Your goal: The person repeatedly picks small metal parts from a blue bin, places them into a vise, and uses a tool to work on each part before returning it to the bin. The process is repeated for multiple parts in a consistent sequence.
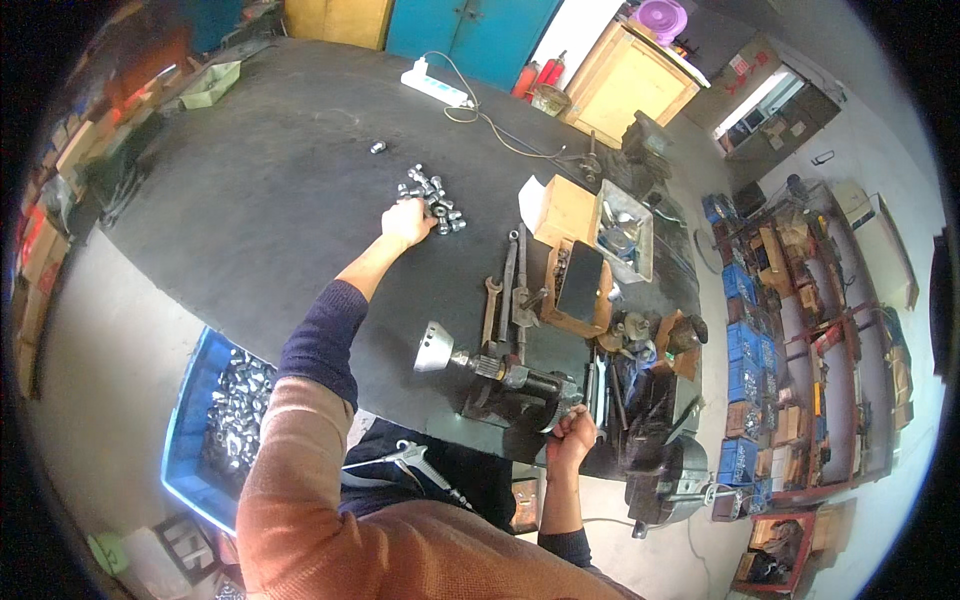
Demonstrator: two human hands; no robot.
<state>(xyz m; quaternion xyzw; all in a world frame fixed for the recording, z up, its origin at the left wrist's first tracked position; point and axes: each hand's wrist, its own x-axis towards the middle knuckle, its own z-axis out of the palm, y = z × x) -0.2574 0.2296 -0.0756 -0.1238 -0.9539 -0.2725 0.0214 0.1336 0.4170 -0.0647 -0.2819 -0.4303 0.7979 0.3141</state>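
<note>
- Dark bench top [270, 170] spread out around the bench fixture [515, 380], a black metal device with a silver cone [434, 346] at its left end.
- Teal cabinet doors [475, 30] stood far beyond the fixture, and a white power strip [436, 88] lay on the bench on that same far side.
- Beyond the fixture and to its left, the shiny metal fittings [437, 196] lay in a loose heap, with one stray fitting [378, 147] apart from them.
- At the near edge of that heap was the left hand [405, 222], its fingers curled well in and the tips against the fittings; whether they had hold of one could not be told.
- At the fixture's right end was the right hand [573, 437], its fingers bent and touching the metal; how firmly they gripped could not be made out.
- Just beyond the fixture lay an open-ended wrench [490, 310]; farther past it sat a cardboard box [568, 212] and a pale tray [647, 262].
- Left of the fixture and below bench level, a blue bin [185, 450] held many more metal pieces.
- Nearer the person than the fixture was a silver air gun [415, 460].
</note>
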